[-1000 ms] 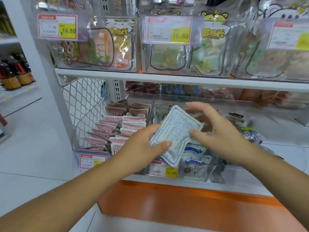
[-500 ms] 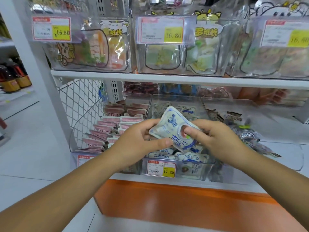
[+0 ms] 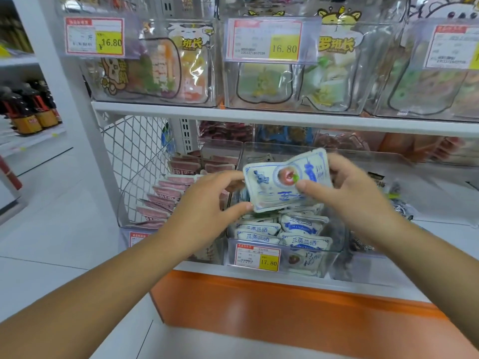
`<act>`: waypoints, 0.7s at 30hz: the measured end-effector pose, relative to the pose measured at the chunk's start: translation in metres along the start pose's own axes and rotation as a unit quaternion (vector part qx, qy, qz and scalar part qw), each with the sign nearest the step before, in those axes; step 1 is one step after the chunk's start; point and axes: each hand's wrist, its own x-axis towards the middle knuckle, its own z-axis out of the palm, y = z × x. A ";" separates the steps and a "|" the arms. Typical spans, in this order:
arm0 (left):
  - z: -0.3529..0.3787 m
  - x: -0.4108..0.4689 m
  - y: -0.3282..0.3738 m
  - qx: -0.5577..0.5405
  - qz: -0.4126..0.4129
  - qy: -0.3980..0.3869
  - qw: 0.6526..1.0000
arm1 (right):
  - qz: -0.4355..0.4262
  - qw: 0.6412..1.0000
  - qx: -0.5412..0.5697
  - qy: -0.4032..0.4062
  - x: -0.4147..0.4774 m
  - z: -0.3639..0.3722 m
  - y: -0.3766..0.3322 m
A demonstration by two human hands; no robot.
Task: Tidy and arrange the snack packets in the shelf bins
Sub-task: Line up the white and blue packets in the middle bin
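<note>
White-and-blue snack packet (image 3: 274,187), printed face up with a red fruit picture, slightly bowed, held above the clear middle bin (image 3: 334,252); left hand (image 3: 207,203) pinches its left edge, right hand (image 3: 347,193) its right. Matching packets (image 3: 261,233) lie stacked inside the bin

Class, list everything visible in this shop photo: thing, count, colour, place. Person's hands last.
held packet: one, white-blue, above middle bin
stacked packets: several, white-blue, in middle bin
middle bin: one, clear, lower shelf
pink packets: many, pink, left bin
dark packets: several, black, right bin
snack bags: several, clear, upper shelf bins
price labels: several, red-yellow, bin fronts
bottles: several, dark, far-left shelf
mesh panel: one, white, shelf's left side
base panel: one, orange, below shelf
left hand: one, grips held packet's left edge
right hand: one, grips its right side
</note>
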 end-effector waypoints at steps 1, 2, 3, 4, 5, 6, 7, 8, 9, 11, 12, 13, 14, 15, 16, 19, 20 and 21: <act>-0.003 0.001 -0.006 0.025 0.002 0.002 1.000 | -0.023 0.999 -0.046 0.011 0.003 -0.005 -0.004; -0.006 0.001 -0.013 0.040 0.001 -0.005 0.999 | -0.040 0.996 -0.083 0.015 0.006 -0.009 -0.006; -0.007 0.000 -0.019 0.053 0.004 -0.017 0.998 | -0.053 0.992 -0.111 0.007 0.008 -0.011 -0.009; -0.007 -0.002 -0.026 0.067 0.009 -0.030 0.997 | -0.060 0.989 -0.134 -0.016 0.010 -0.012 -0.010; -0.006 -0.004 -0.031 0.078 0.017 -0.043 0.996 | -0.069 0.983 -0.164 -0.045 0.012 -0.010 -0.012; -0.005 -0.006 -0.035 0.081 0.021 -0.056 0.995 | -0.083 0.973 -0.204 -0.071 0.015 -0.007 -0.012; -0.004 -0.008 -0.039 0.080 0.024 -0.067 0.994 | -0.096 0.960 -0.246 -0.094 0.017 -0.003 -0.013; -0.003 -0.011 -0.041 0.077 0.026 -0.075 0.994 | -0.101 0.947 -0.281 -0.117 0.020 0.001 -0.012; -0.002 -0.012 -0.043 0.076 0.027 -0.080 0.994 | -0.097 0.935 -0.308 -0.145 0.023 0.007 -0.011; -0.001 -0.014 -0.048 0.077 0.036 -0.079 0.993 | -0.094 0.903 -0.373 -0.191 0.029 0.018 -0.006; -0.001 -0.015 -0.050 0.074 0.040 -0.079 0.993 | -0.099 0.886 -0.406 -0.200 0.030 0.025 -0.001; 0.000 -0.016 -0.052 0.068 0.043 -0.078 0.994 | -0.107 0.876 -0.423 -0.207 0.031 0.032 0.005; 0.000 -0.016 -0.054 0.059 0.045 -0.078 0.994 | -0.112 0.872 -0.427 -0.214 0.031 0.040 0.010; 0.000 -0.016 -0.055 0.053 0.046 -0.077 0.995 | -0.117 0.871 -0.425 -0.217 0.030 0.047 0.014; 0.000 -0.016 -0.056 0.051 0.047 -0.076 0.995 | -0.113 0.871 -0.424 -0.221 0.029 0.051 0.013; 0.000 -0.014 -0.055 0.056 0.047 -0.080 0.994 | -0.056 0.886 -0.396 -0.235 0.028 0.045 0.008; 0.000 -0.014 -0.055 0.056 0.050 -0.081 0.994 | -0.031 0.891 -0.385 -0.239 0.028 0.042 0.008; 0.000 -0.014 -0.055 0.057 0.054 -0.081 0.994 | -0.026 0.892 -0.382 -0.241 0.029 0.041 0.010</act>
